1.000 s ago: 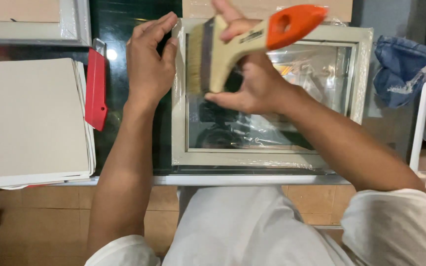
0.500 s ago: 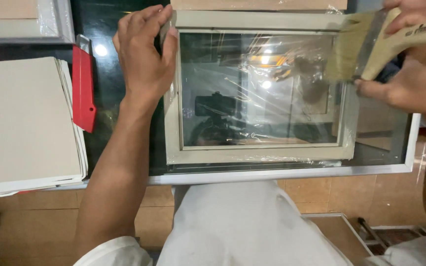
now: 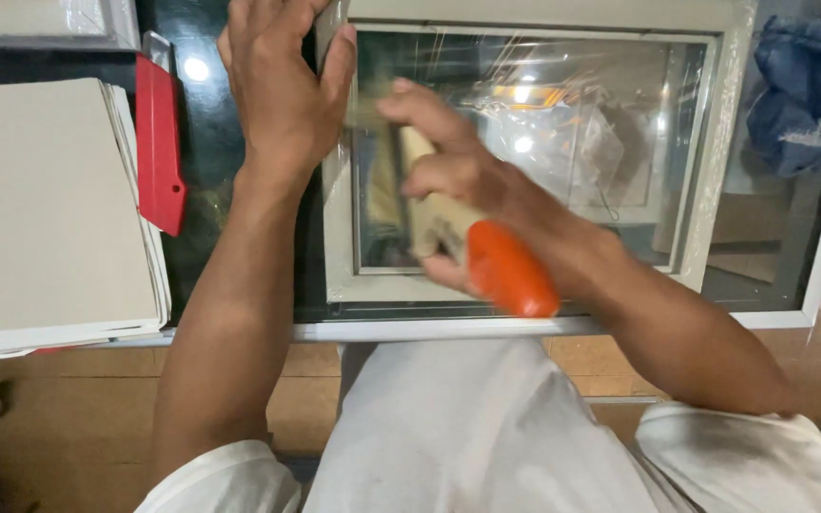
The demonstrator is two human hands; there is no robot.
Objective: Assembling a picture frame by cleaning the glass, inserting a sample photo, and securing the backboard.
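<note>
Fig.: person seated at a dark glass tabletop (image 3: 239, 275), seen from above, working on a pale picture frame (image 3: 715, 171) w/ clear film over its glass.

Landmark = the frame; it lies flat on the tabletop, directly in front of the person, near edge almost parallel to the tabletop's metal rim.

Left hand (image 3: 282, 90): laid palm-down on the frame's left rail, near its far-left corner. Fingers spread moderately and pressed flat; nothing gripped, only the rail and the tabletop beside it touched. Judged purpose: pinning the frame so it does not slide under the stroke.

Right hand (image 3: 472, 185): over the left part of the frame's glass, closed round a wide flat brush (image 3: 439, 223). Fingers curled narrow about the pale ferrule/stock; the orange handle end (image 3: 510, 271) sticks out toward the person, over the frame's near rail. Bristles (image 3: 387, 190) point away to the frame's left inner edge and appear to meet the glass there; motion blur, so exact contact cannot be told. The low, choked-up grip probably gives pressure and control.

Left of the frame: red utility knife (image 3: 159, 142) lying on the tabletop, just beyond the left wrist; further left, stack of pale boards (image 3: 45, 204). Right of the frame, well apart: crumpled blue cloth (image 3: 805, 90). Both seem parked within reach, outside the brush's path.
</note>
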